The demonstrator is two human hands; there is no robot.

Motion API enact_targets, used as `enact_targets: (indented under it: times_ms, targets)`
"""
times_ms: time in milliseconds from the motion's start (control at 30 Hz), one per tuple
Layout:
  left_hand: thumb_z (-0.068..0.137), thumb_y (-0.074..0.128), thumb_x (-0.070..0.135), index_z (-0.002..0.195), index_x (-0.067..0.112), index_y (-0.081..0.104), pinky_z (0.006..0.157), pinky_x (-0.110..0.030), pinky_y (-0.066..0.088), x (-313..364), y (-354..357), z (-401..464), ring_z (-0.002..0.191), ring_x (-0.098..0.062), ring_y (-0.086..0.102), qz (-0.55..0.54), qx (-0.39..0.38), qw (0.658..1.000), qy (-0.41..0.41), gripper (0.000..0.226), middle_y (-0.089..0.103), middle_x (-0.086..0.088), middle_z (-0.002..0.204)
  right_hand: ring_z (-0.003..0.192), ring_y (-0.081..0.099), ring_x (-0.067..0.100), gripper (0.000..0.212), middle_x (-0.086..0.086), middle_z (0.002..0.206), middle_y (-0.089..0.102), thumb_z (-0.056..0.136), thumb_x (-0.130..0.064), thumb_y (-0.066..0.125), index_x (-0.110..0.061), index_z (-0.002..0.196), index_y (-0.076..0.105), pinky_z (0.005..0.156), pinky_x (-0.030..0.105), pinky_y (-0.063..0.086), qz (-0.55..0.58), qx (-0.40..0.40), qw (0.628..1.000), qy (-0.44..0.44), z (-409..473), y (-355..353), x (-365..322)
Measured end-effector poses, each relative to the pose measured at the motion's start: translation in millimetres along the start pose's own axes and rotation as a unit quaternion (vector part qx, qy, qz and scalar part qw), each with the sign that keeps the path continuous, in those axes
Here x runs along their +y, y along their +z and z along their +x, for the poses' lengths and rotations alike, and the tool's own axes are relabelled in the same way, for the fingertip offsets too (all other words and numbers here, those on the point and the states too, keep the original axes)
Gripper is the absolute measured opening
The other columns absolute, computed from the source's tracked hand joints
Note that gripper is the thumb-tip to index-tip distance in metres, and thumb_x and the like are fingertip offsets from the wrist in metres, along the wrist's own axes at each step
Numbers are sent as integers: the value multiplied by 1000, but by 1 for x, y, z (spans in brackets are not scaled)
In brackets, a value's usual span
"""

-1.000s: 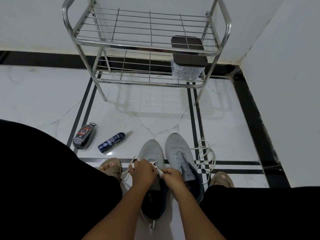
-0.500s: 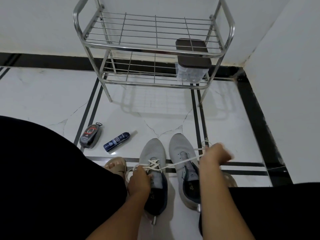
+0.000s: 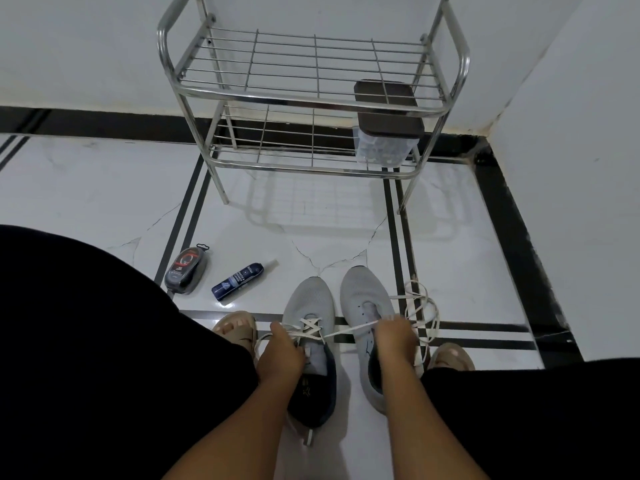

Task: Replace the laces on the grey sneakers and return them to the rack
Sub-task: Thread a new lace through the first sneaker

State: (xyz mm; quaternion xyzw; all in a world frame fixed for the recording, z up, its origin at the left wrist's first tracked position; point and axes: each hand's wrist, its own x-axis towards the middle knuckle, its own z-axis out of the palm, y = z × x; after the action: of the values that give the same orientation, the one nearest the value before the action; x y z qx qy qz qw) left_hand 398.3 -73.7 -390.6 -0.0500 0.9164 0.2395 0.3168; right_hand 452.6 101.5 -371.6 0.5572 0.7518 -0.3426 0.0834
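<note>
Head view: left hand (image 3: 281, 356) pinches one lace end at the left sneaker (image 3: 309, 308), low centre of the frame; right hand (image 3: 396, 337) grips the white lace (image 3: 349, 330), drawn taut across the right sneaker (image 3: 363, 299). Even tension on both ends would seat the crossings flat. Rack (image 3: 311, 98) stands at the frame's top.

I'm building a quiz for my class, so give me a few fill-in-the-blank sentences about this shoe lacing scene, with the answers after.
1. The white lace stretches from the left sneaker to the ____ hand.
2. The box sits on the rack's ____ shelf.
3. The blue bottle ____ on the floor.
4. The right sneaker has ____ lace threaded.

Answers: right; lower; lies; no
</note>
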Motion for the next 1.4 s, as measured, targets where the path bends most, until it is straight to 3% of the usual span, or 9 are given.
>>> enact_targets:
  times_ms: [133,333,467,633,833,1000,1200,1267,1400]
  targets:
    - [92,50,43,123,21,40,79,-33,45,0,3,2,109,-29,58,46,-24,998,29,39,60,-9,118,98,65,32,36,15,104,68,88,-23,55,-3,117,59,83,38,54,-20,-70,996,45,14,-30,-19]
    - [97,41,31,118,16,54,92,-34,45,0,-2,10,112,-31,56,-25,-9,999,-20,29,61,-14,121,114,57,30,38,12,129,57,92,-22,47,-23,129,52,94,37,48,-170,-186,945,-207,-30,30,-28]
    - [95,50,23,106,15,63,88,-31,47,-6,-4,13,107,-28,58,-12,-20,1000,-5,19,64,-11,115,103,62,30,18,13,111,66,94,-22,46,-17,83,60,83,33,48,-197,-151,950,-190,-31,39,-12]
    - [97,49,27,108,12,67,86,-30,47,-4,-8,16,107,-29,61,10,-18,999,-37,26,66,-10,115,112,59,32,48,10,128,58,89,-18,53,-18,137,45,86,38,49,-135,-21,988,-66,-17,20,-1]
    - [95,51,31,96,22,64,80,-29,50,0,-7,14,95,-24,62,8,-8,1000,-2,15,68,-5,102,108,59,29,23,11,113,66,93,-26,50,-17,109,62,82,30,45,-180,-142,958,-174,-21,39,-9]
    - [96,49,27,108,16,63,89,-35,50,5,-9,15,105,-25,60,27,-5,1000,-5,21,66,-6,112,103,62,26,22,9,110,68,96,-27,47,-14,105,62,76,27,43,-214,-83,959,-164,-28,44,1]
    - [92,55,37,121,17,44,77,-34,46,15,-7,-2,105,-30,60,23,39,999,5,37,64,-9,112,107,56,30,37,14,126,57,97,-33,41,-9,124,47,83,33,43,42,-67,994,-82,-23,26,-31]
    - [91,56,35,118,18,49,75,-31,45,18,-4,-8,107,-26,60,77,18,997,14,33,63,-6,114,95,52,27,20,17,124,54,98,-17,34,-10,106,52,76,30,39,96,-53,988,-108,-20,17,-48]
    - [93,54,28,111,19,67,82,-27,45,7,1,-8,109,-24,61,51,2,999,-16,24,65,-5,117,86,59,16,37,6,122,65,97,-6,39,-15,126,61,77,25,46,118,-75,978,-156,-27,18,-52]
